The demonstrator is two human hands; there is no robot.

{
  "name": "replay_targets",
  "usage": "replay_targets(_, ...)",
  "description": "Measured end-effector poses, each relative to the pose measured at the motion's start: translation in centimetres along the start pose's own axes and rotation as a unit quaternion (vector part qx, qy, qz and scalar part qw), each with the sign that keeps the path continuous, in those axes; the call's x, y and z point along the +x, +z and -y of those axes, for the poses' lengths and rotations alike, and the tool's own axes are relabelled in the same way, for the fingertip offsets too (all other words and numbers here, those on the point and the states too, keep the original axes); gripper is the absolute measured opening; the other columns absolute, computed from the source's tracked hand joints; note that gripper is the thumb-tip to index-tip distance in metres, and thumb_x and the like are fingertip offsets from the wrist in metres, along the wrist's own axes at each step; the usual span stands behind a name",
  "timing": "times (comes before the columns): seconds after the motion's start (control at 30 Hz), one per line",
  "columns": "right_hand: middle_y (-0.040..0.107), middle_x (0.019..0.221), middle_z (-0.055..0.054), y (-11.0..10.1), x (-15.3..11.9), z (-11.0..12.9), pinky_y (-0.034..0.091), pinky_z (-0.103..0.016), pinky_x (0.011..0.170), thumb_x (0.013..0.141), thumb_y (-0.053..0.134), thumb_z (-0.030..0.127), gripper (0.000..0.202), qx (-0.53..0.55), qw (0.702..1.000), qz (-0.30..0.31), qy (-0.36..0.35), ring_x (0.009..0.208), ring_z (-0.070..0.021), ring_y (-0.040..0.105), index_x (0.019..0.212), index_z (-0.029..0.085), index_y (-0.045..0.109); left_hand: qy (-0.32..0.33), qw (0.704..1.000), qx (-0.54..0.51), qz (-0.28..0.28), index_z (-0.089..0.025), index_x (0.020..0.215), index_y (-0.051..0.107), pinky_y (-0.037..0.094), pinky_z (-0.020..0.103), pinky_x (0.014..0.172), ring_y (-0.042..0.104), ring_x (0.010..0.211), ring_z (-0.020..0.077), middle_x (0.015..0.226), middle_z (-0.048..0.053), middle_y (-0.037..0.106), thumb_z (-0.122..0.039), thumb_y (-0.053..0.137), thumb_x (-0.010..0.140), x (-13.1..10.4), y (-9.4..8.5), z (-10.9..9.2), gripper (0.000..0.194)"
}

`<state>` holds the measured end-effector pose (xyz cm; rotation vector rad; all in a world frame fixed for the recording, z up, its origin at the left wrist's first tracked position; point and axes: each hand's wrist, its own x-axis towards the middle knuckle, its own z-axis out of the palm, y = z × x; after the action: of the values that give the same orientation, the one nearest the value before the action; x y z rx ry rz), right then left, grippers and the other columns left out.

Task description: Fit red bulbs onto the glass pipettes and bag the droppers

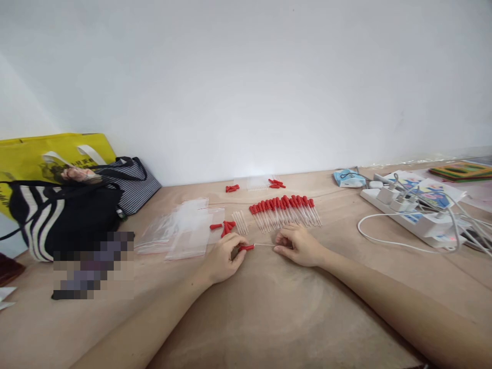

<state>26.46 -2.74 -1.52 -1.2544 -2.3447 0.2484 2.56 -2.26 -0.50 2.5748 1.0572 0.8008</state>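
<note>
While its dark printed characters are partly covered and cannot be read in full, a yellow bag (92,146) stands at far left, behind a black bag (100,200) with white stripes. Next, clear plastic bags (188,241), flat, red-edged, no lettering legible. Loose red bulbs (229,227) beside them. Left hand (227,256): thumb and fingers closed in a pinch on one red bulb (247,247). From its mouth, a thin tube (264,245), depth of insertion not discernible, runs across to the right hand (295,246): fingertips pinched together on its other end. Just beyond both hands, a row of red-topped droppers (284,209). Table (269,318): bare surface between the forearms; near edge at lower right; far edge along the wall. Farther right, a white power strip (417,219) with trailing cables, markings too small to read.
</note>
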Motion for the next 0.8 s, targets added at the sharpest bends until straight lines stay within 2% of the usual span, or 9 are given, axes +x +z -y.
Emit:
replay_targets(0.13,0.058,0.076,-0.001,0.7,0.6,0.7,0.031,-0.028,0.068,0.073,0.058,0.04,0.022,0.02,0.999,-0.017,0.028,0.075,-0.0151,0.051,0.076,0.018,0.053,-0.009,1.0,0.006,0.008,-0.017,0.097,0.059,0.045,0.031,0.076,0.055,0.083,0.0172,0.091,0.006,0.057,-0.022,0.052,0.076,0.3,0.4,-0.2,0.022)
replay_targets(0.23,0.058,0.08,-0.002,1.4,0.9,1.3,0.03,-0.029,0.07,0.073,0.057,0.043,0.025,0.012,0.998,-0.021,0.05,0.077,-0.0153,0.051,0.077,0.019,0.053,-0.016,1.0,0.007,0.004,-0.018,0.091,0.063,0.046,0.031,0.075,0.055,0.082,0.0171,0.09,0.005,0.057,-0.026,0.051,0.078,0.5,0.8,0.0,0.018)
replay_targets(0.33,0.058,0.081,-0.002,1.9,1.0,1.5,0.029,-0.03,0.071,0.079,0.051,0.038,0.02,0.0,0.998,-0.02,0.054,0.079,-0.0158,0.051,0.078,0.019,0.053,-0.014,1.0,0.018,-0.008,-0.018,0.082,0.063,0.045,0.031,0.075,0.055,0.081,0.0172,0.086,0.005,0.058,-0.023,0.046,0.082,0.7,1.1,0.1,0.017)
replay_targets(0.47,0.058,0.083,-0.004,2.4,0.8,1.6,0.028,-0.03,0.071,0.083,0.046,0.03,0.015,-0.03,0.997,-0.029,0.064,0.083,-0.0177,0.049,0.077,0.018,0.052,-0.002,0.999,0.044,-0.017,-0.018,0.081,0.056,0.042,0.036,0.079,0.054,0.083,0.0185,0.082,0.003,0.06,-0.021,0.042,0.084,0.7,1.2,0.0,0.015)
replay_targets(0.57,0.058,0.083,-0.004,2.5,0.6,1.7,0.026,-0.03,0.071,0.085,0.042,0.026,0.014,-0.035,0.995,-0.051,0.079,0.081,-0.0169,0.049,0.077,0.018,0.05,0.0,0.998,0.053,-0.025,-0.019,0.085,0.052,0.034,0.04,0.09,0.056,0.079,0.0167,0.081,0.0,0.062,-0.02,0.039,0.085,0.6,1.1,0.1,0.012)
replay_targets(0.67,0.058,0.08,-0.002,2.5,0.4,1.9,0.025,-0.03,0.072,0.087,0.037,0.023,0.015,-0.022,0.995,-0.067,0.064,0.078,-0.0149,0.05,0.078,0.018,0.048,0.003,0.999,0.043,-0.013,-0.021,0.09,0.049,0.022,0.044,0.101,0.059,0.078,0.0154,0.084,-0.001,0.065,-0.02,0.039,0.086,0.6,1.1,0.1,0.011)
replay_targets(0.8,0.059,0.08,-0.002,2.4,0.4,2.1,0.023,-0.03,0.073,0.087,0.037,0.023,0.014,-0.024,0.996,-0.075,0.04,0.077,-0.0147,0.051,0.078,0.018,0.046,0.006,0.999,0.032,0.006,-0.022,0.102,0.048,0.012,0.048,0.104,0.059,0.092,0.0176,0.098,0.002,0.066,-0.022,0.039,0.086,0.7,1.1,0.2,0.018)
